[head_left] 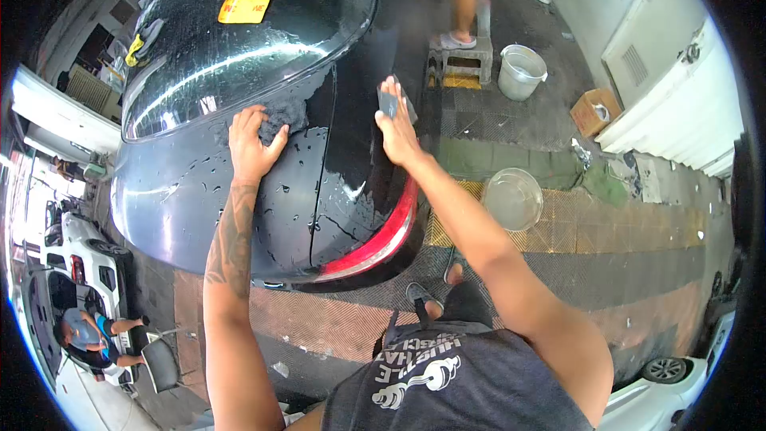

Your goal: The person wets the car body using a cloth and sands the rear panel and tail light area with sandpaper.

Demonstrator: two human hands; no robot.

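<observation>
Wet and streaked, the dark car's rear (279,191) spreads out before me, with water drops on the trunk lid. My left hand (252,145) presses a crumpled dark grey cloth (286,115) against the lid just below the rear window, fingers curled at its edge. Over the rear corner, above the red tail light (375,243), my right hand (396,129) grips a grey piece of sandpaper (388,102) between thumb and fingers. A yellow sheet (247,2) with red lettering lies on the rear glass.
A person's leg (463,4) stands on a grey step block (467,60) beside the car. On the floor are a white bucket (523,72), a clear tub (513,199) and a cardboard box (595,112). Another person (84,331) sits at lower left near a white car (100,259).
</observation>
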